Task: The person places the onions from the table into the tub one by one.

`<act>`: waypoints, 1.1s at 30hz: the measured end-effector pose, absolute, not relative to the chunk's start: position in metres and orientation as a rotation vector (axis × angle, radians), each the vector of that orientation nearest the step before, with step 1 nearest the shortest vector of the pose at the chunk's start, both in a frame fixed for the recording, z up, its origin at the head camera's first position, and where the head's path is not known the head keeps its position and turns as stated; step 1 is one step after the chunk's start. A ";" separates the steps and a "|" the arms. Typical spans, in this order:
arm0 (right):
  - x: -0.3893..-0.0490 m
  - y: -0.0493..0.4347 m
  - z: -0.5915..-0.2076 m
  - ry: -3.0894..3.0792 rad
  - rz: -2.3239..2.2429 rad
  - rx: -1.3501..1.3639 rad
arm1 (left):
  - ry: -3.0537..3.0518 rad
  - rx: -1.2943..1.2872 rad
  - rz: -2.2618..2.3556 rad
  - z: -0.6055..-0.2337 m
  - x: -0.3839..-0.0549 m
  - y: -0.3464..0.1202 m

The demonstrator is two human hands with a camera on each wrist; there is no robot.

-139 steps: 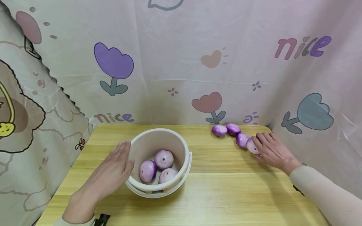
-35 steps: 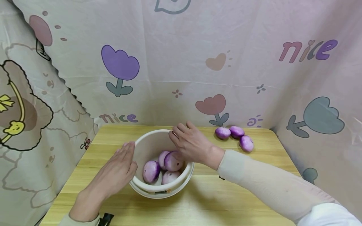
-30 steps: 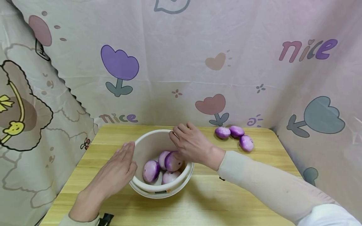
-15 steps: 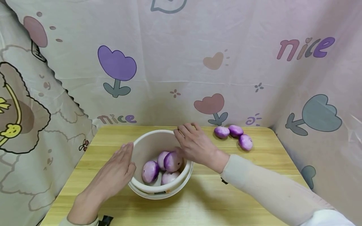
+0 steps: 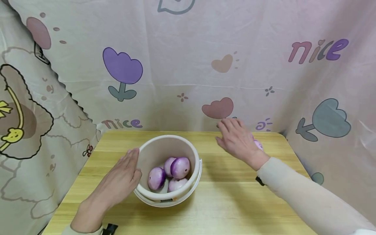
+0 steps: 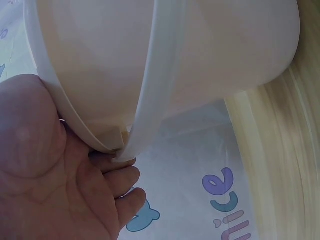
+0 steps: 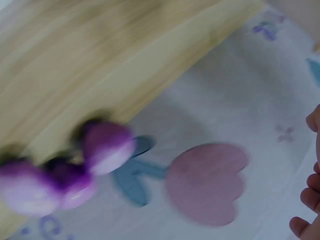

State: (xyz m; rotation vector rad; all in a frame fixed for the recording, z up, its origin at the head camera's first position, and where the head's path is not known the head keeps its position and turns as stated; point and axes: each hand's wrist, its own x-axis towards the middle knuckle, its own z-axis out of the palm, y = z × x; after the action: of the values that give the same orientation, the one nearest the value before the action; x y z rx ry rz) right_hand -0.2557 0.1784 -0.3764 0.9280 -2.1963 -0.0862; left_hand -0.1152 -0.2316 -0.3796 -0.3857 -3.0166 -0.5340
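Note:
A white bucket (image 5: 152, 155) stands on the table with several purple onions (image 5: 180, 167) inside. My left hand (image 5: 116, 182) rests against its left rim, fingers straight. In the left wrist view that palm (image 6: 45, 185) lies at the rim, with fingertips by the end of the bucket's handle (image 6: 159, 75). My right hand (image 5: 238, 140), holding nothing, hovers between the bucket and the onions (image 5: 258, 145) at the table's back right, which it mostly hides. The right wrist view shows three of these onions (image 7: 107, 147), blurred, with my fingers at its right edge.
The wooden table (image 5: 229, 209) ends at the back against a hanging cloth (image 5: 176, 42) printed with flowers and "nice". More cloth hangs along the left and right sides. Black straps (image 5: 110, 228) show at both wrists.
My right hand took an onion from the back-right row and placed it in the bucket. It has since let go and moved back right, over the table. The left hand stays at the rim.

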 end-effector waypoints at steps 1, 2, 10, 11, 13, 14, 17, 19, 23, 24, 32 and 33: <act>-0.258 0.187 -0.379 -2.213 -0.093 0.915 | -3.018 -0.386 -0.533 -0.379 -0.115 -0.232; -0.260 0.195 -0.382 -2.236 -0.101 0.904 | -3.019 -0.386 -0.534 -0.379 -0.115 -0.232; -0.276 0.253 -0.398 -2.370 -0.158 0.835 | -3.024 -0.377 -0.542 -0.378 -0.115 -0.231; -0.279 0.260 -0.400 -2.378 -0.177 0.838 | -3.025 -0.377 -0.542 -0.378 -0.115 -0.231; -0.282 0.272 -0.405 -2.391 -0.220 0.861 | -3.026 -0.373 -0.540 -0.377 -0.115 -0.231; -0.284 0.279 -0.408 -2.398 -0.239 0.880 | -3.026 -0.372 -0.540 -0.377 -0.114 -0.231; -0.287 0.297 -0.418 -2.435 -0.298 0.948 | -3.025 -0.370 -0.539 -0.377 -0.114 -0.230; -0.288 0.309 -0.426 -2.460 -0.342 0.982 | -3.025 -0.368 -0.539 -0.377 -0.114 -0.230; -0.289 0.329 -0.439 -2.468 -0.452 1.028 | -3.025 -0.364 -0.540 -0.377 -0.113 -0.230; -0.289 0.333 -0.442 -2.461 -0.477 1.037 | -3.025 -0.362 -0.540 -0.376 -0.113 -0.230; -0.285 0.350 -0.456 -2.551 -0.684 1.060 | -3.030 -0.359 -0.547 -0.376 -0.112 -0.230; -0.285 0.350 -0.457 -2.578 -0.713 1.052 | -3.031 -0.358 -0.551 -0.377 -0.113 -0.230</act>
State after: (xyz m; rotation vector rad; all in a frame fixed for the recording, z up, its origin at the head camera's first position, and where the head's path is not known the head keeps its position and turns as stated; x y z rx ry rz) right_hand -0.2846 0.3502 -0.4570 1.0522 -2.5778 -0.7129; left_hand -0.1126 -0.2304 -0.3766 -0.3583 -3.0309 -0.5513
